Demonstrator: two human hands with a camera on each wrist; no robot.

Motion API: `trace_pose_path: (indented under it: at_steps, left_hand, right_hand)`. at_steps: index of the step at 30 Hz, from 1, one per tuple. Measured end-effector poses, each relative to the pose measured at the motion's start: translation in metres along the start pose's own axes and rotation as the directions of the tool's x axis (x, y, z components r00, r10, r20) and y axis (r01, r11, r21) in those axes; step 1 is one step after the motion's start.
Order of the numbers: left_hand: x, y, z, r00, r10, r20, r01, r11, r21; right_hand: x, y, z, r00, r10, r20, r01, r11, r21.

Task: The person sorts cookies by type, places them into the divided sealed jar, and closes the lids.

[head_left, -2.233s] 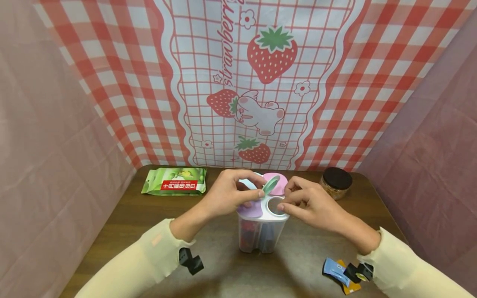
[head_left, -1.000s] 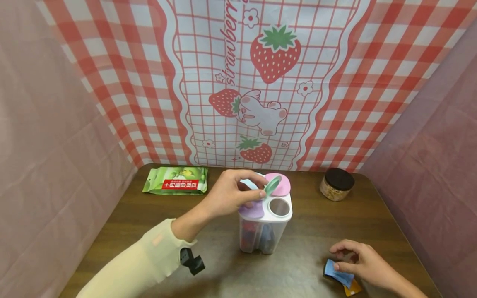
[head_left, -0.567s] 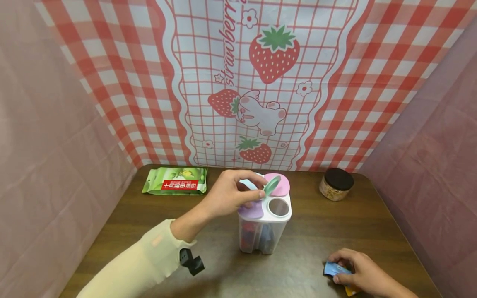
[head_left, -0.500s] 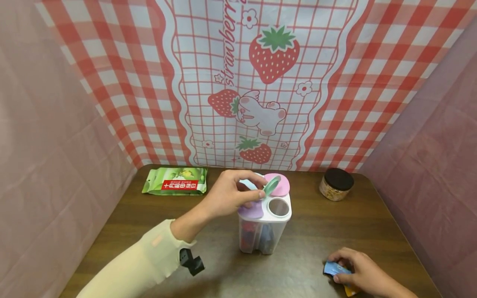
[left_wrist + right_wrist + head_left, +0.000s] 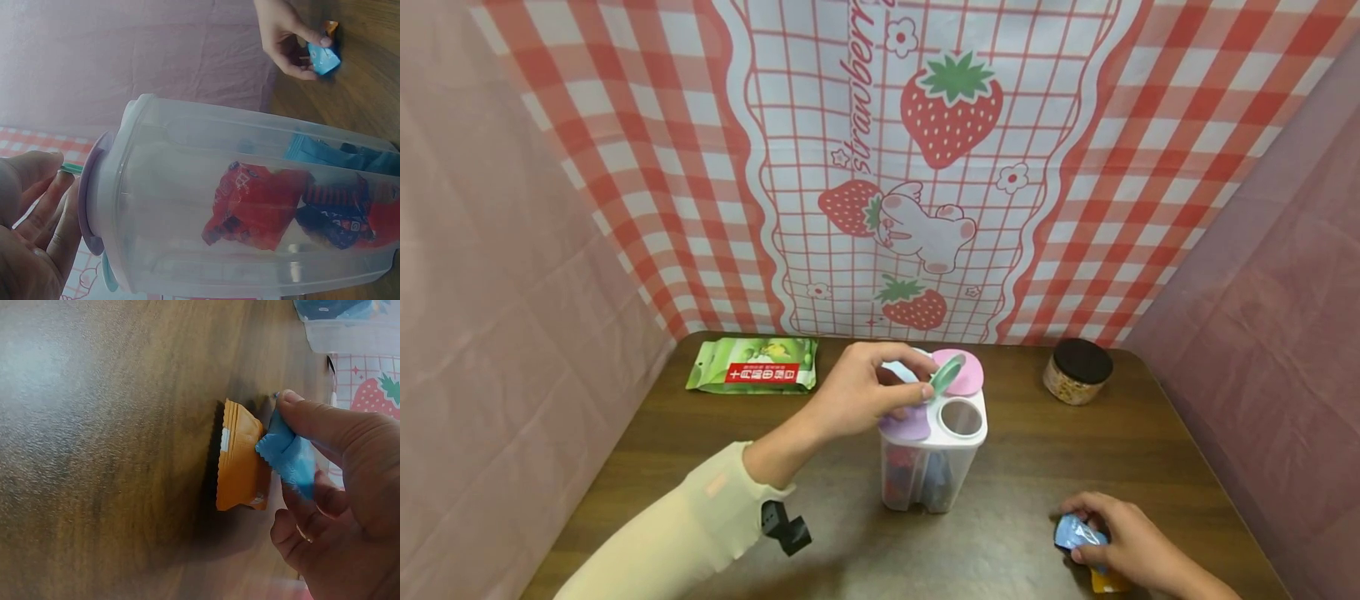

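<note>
My left hand (image 5: pixel 868 387) pinches the raised green flip lid (image 5: pixel 949 375) of a clear storage container (image 5: pixel 958 467), beside its round opening. Purple, pink and light blue lids cover the other sections. Through the wall in the left wrist view show a red candy packet (image 5: pixel 259 203) and blue wrappers (image 5: pixel 331 153). At the right front, my right hand (image 5: pixel 1127 533) holds a small blue snack packet (image 5: pixel 294 459) between thumb and fingers. Right beside it on the table lies an orange packet (image 5: pixel 240 465), partly hidden by the hand in the head view.
A green food bag (image 5: pixel 763 367) lies at the back left of the wooden table (image 5: pixel 1015 533). A jar with a black lid (image 5: pixel 1077 371) stands at the back right. Checked strawberry cloth hangs behind, with pinkish cloth at both sides.
My right hand has left the container's opening, moved to the right front and taken hold of the blue packet, which is now tilted. The left hand has stayed on the green lid.
</note>
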State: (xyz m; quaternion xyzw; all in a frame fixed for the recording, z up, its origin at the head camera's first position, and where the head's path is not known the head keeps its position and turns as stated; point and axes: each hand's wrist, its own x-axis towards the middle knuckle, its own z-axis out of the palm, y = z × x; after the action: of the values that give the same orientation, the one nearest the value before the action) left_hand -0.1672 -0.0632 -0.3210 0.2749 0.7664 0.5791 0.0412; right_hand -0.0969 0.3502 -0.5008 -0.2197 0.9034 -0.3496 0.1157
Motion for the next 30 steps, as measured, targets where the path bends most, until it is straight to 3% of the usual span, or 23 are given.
trace_pose_path:
  at_steps: [5,12,22,26,30]
  left_hand:
    - [0.000,0.001,0.000,1.000,0.001,-0.001,-0.001,1.000,0.006]
    - [-0.001,0.001,0.000,1.000,0.011,0.003,-0.011,1.000,0.013]
    - [-0.001,0.001,0.001,1.000,0.003,0.001,-0.003,1.000,0.028]
    - [-0.001,0.002,0.001,1.000,-0.001,-0.001,0.001,1.000,0.028]
    - [-0.001,0.002,0.001,1.000,0.001,-0.002,-0.001,1.000,0.025]
  right_hand:
    - [0.002,-0.001,-0.003,1.000,-0.020,0.012,0.020,0.999,0.033]
    - [0.009,-0.005,-0.010,0.991,-0.130,-0.030,0.129,0.991,-0.034]
    - [0.017,-0.022,-0.025,0.992,-0.103,-0.066,0.100,0.994,-0.052]
    - [0.024,-0.034,-0.036,0.982,-0.142,-0.125,0.130,0.987,-0.099]
    - [0.032,-0.053,-0.053,0.957,-0.230,-0.175,0.202,0.966,-0.163]
